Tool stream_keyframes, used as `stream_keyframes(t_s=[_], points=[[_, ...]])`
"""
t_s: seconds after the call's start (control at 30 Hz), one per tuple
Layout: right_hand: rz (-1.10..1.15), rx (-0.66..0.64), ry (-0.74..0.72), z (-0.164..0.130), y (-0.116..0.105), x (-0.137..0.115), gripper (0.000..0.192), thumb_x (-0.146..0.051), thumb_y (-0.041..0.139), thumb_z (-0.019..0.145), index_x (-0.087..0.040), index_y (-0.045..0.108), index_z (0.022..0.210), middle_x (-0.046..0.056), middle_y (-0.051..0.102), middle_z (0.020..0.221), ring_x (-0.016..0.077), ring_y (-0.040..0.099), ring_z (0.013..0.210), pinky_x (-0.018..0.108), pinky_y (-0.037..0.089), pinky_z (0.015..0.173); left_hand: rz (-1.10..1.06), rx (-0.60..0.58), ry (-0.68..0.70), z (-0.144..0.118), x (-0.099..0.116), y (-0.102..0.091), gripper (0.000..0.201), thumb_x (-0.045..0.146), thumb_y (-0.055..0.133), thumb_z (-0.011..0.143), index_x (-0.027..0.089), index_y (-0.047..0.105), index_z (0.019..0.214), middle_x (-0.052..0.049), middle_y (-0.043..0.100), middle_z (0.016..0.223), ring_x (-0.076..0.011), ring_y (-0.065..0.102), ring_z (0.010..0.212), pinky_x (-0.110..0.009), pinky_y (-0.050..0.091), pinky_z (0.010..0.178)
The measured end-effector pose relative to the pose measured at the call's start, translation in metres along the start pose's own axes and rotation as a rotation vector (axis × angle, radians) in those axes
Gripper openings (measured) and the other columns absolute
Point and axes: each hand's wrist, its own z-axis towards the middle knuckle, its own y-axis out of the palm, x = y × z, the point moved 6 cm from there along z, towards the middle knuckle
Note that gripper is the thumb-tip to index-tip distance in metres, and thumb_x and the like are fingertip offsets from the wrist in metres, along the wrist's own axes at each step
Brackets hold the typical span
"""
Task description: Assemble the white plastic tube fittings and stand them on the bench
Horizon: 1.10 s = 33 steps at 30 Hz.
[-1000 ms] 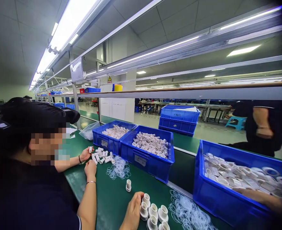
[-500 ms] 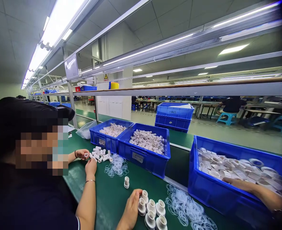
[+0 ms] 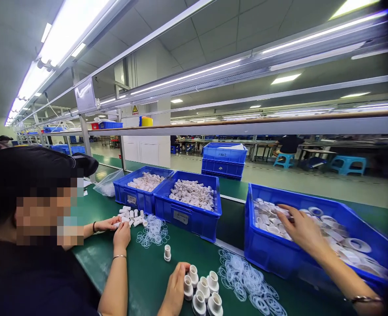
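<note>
My left hand (image 3: 174,287) rests at the bottom centre on the green table mat (image 3: 141,272), its fingers curled around one of several upright white plastic fittings (image 3: 204,290) standing in a cluster. My right hand (image 3: 301,230) reaches into the large blue bin (image 3: 273,263) on the right, fingers spread over the white ring-shaped parts (image 3: 345,243) inside, holding nothing that I can see. A pile of thin clear rings (image 3: 246,281) lies between the fittings and that bin. One single fitting (image 3: 167,253) stands apart to the left.
A co-worker sits close on my left, hands (image 3: 119,230) together over small white tubes (image 3: 131,216) and another ring pile (image 3: 152,230). Two blue bins (image 3: 187,217) (image 3: 134,199) of white tubes stand behind, plus a plastic bag (image 3: 106,184). A metal rail (image 3: 246,127) runs overhead.
My right hand came up out of the bin's near corner and now reaches across the parts toward the left. The view swung right and down. My left hand stayed by the fittings.
</note>
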Motion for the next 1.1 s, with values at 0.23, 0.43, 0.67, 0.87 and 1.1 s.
stream_keyframes(t_s=[0.23, 0.43, 0.67, 0.87, 1.1], points=[[0.25, -0.323, 0.01, -0.046, 0.058, -0.148, 0.062, -0.064, 0.035, 0.084, -0.016, 0.044, 0.122, 0.011, 0.062, 0.1, 0.027, 0.063, 0.088, 0.045, 0.05, 0.083, -0.041, 0.25, 0.131, -0.006, -0.002, -0.018, 0.064, 0.069, 0.026, 0.096, 0.016, 0.06, 0.105, -0.011, 0.063, 0.11, -0.0246, 0.056, 0.11, -0.039, 0.037, 0.104], [0.329, -0.634, -0.295, -0.098, 0.145, -0.243, 0.037, -0.051, 0.028, 0.093, -0.02, 0.047, 0.1, 0.011, 0.056, 0.101, 0.0257, 0.058, 0.092, 0.045, 0.047, 0.086, -0.187, 0.44, 0.101, -0.011, -0.007, -0.039, 0.068, 0.076, 0.026, 0.091, 0.017, 0.058, 0.099, -0.012, 0.063, 0.106, -0.0269, 0.056, 0.109, -0.043, 0.038, 0.107], [0.207, -0.787, -0.536, -0.143, 0.192, -0.309, 0.015, -0.029, 0.034, 0.1, -0.019, 0.044, 0.101, 0.011, 0.051, 0.119, 0.0205, 0.059, 0.092, 0.039, 0.05, 0.088, -0.198, 0.56, 0.081, -0.016, -0.015, -0.049, 0.065, 0.074, 0.025, 0.092, 0.018, 0.057, 0.098, -0.011, 0.06, 0.106, -0.0261, 0.054, 0.107, -0.042, 0.037, 0.105], [-0.017, -0.974, -0.561, -0.16, 0.21, -0.317, 0.032, -0.012, 0.056, 0.09, -0.011, 0.049, 0.121, 0.013, 0.062, 0.12, 0.0285, 0.063, 0.106, 0.038, 0.052, 0.089, -0.23, 0.697, 0.092, -0.017, -0.023, -0.061, 0.067, 0.079, 0.03, 0.087, 0.018, 0.056, 0.099, -0.013, 0.06, 0.109, -0.0278, 0.054, 0.111, -0.042, 0.04, 0.107], [-0.153, -1.168, -0.565, -0.185, 0.209, -0.315, 0.039, -0.017, 0.076, 0.08, -0.01, 0.062, 0.116, 0.019, 0.066, 0.118, 0.0392, 0.066, 0.104, 0.048, 0.055, 0.087, -0.309, 0.733, 0.054, -0.008, -0.03, -0.069, 0.065, 0.072, 0.034, 0.086, 0.016, 0.055, 0.11, -0.015, 0.059, 0.122, -0.0287, 0.049, 0.126, -0.045, 0.031, 0.117]])
